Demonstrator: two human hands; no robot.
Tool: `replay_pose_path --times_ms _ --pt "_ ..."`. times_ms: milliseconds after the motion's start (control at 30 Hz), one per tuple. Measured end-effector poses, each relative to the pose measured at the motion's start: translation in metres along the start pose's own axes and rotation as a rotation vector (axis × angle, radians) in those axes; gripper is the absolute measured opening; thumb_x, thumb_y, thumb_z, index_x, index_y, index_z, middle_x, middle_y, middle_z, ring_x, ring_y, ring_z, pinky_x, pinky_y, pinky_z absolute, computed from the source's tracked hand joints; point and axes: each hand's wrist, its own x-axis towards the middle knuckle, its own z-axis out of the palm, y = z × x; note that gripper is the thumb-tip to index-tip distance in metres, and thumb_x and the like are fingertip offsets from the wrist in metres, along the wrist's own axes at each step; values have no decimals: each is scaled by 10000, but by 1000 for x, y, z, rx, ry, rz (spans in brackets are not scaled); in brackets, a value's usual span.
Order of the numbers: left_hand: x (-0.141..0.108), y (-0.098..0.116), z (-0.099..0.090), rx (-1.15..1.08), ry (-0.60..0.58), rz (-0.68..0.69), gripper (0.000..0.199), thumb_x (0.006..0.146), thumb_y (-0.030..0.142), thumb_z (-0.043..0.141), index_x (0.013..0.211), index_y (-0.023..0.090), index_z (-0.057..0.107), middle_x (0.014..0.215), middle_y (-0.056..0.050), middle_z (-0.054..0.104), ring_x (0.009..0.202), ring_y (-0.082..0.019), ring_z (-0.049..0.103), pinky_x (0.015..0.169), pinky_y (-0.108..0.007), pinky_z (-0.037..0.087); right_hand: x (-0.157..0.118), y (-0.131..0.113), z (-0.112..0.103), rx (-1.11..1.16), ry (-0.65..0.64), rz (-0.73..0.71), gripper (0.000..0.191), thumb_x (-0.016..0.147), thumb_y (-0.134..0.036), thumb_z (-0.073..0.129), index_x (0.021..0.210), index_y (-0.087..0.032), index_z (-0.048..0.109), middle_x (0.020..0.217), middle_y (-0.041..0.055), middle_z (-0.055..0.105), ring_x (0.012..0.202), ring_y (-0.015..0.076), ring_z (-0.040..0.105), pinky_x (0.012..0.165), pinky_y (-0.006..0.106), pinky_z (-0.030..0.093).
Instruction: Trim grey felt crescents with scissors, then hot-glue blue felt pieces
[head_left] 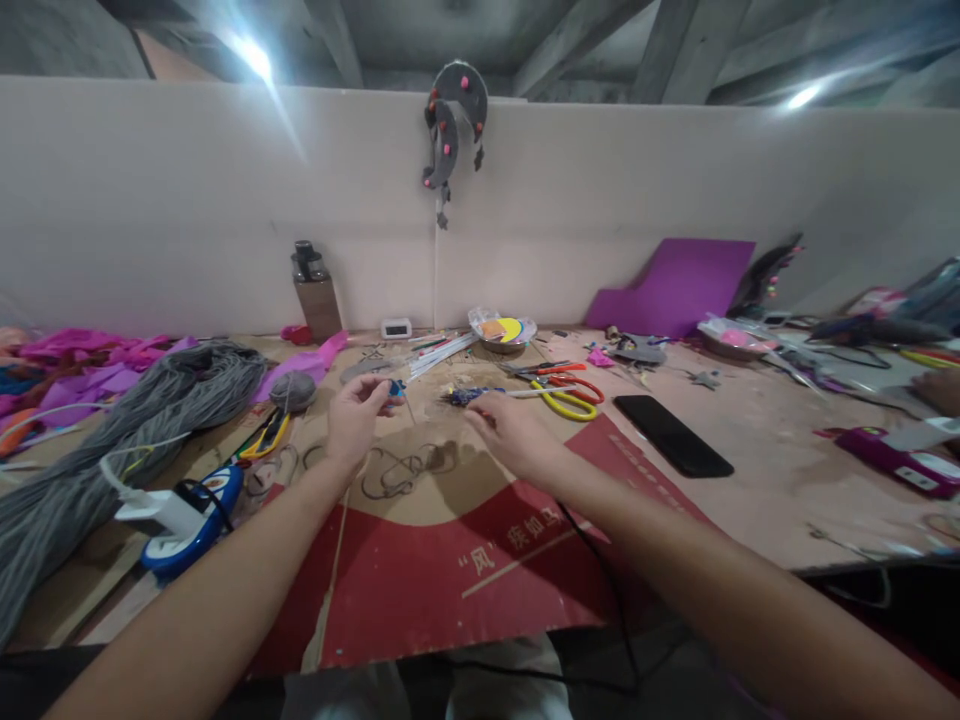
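Note:
My left hand (354, 418) is closed in a pinch on a small blue piece (396, 392), whose kind I cannot make out. To its right, my right hand (506, 430) has its fingers pressed together; what lies in them is hidden. Just behind those fingertips is a dark blue tool (469, 396) with a whitish stick at its right, perhaps a glue gun. Loose grey yarn (401, 470) lies curled on the cardboard (442, 560) beneath my hands. Red-handled and yellow-handled scissors (566, 398) rest beyond my right hand.
Left stand a grey yarn bundle (172, 400), a yarn ball (292, 391), a yellow cutter (266, 437) and a blue power strip (193, 525). A black phone (671, 436) lies right. White sticks (442, 353) and a bowl (504, 345) are behind. Another person's hand (939, 390) shows far right.

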Motion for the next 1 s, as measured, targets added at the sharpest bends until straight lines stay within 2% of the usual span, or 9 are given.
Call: replay_pose_path --times_ms 100,267,367,467,567,700,800,900,1000 --pt "0 -3 -2 25 -18 6 291 728 381 725 875 153 619 750 -12 662 647 -144 689 508 -205 446 9 30 -4 -157 9 239 275 942 -344 471 887 -142 650 927 141 668 888 222 605 784 321 416" --pt "0 -4 -5 67 -44 -5 285 746 392 714 862 149 620 711 -17 665 627 -138 671 501 -207 427 19 60 10 -171 -86 357 251 833 -389 595 812 -141 628 818 165 665 737 242 614 625 311 389" --pt "0 -4 -5 86 -50 -39 312 728 416 726 847 146 621 690 -23 668 615 -144 668 510 -216 437 25 61 15 -107 -109 417 161 772 -307 618 822 -154 617 741 122 661 634 207 597 550 285 351" --pt "-1 -6 -5 80 -59 -94 342 713 443 733 850 150 623 678 -23 671 616 -155 678 505 -215 445 31 62 14 18 -151 485 122 736 -300 620 725 -182 594 585 44 607 509 162 540 486 260 324" --pt "-2 -8 -5 82 -60 -158 352 702 445 743 858 152 624 659 -21 671 589 -153 672 465 -202 426 33 64 11 156 -152 523 116 738 -287 580 676 -189 569 538 1 554 475 134 499 459 242 316" --pt "-3 -7 -4 97 -45 -201 314 719 414 742 849 157 618 631 -19 672 549 -130 647 432 -182 391 28 65 12 307 -109 538 118 727 -265 537 808 -190 577 606 -14 554 521 131 507 468 234 348" --pt "-4 -6 -4 81 -37 -199 306 718 406 748 837 157 614 628 -20 674 584 -141 668 461 -186 416 22 61 14 451 16 504 265 696 -253 530 955 -201 520 718 -16 579 613 143 549 533 246 414" --pt "-5 -6 -5 79 -19 -219 339 698 426 761 840 153 618 665 -43 702 601 -157 681 487 -203 449 18 51 16 659 126 468 344 645 -242 558 966 -215 434 733 -25 590 638 150 566 591 270 451" --pt "-5 -5 -6 85 8 -248 358 691 441 763 851 154 621 707 -65 726 588 -158 679 493 -215 471 17 40 15 941 19 482 346 662 -261 539 980 -220 409 793 -3 643 553 123 546 521 258 436"
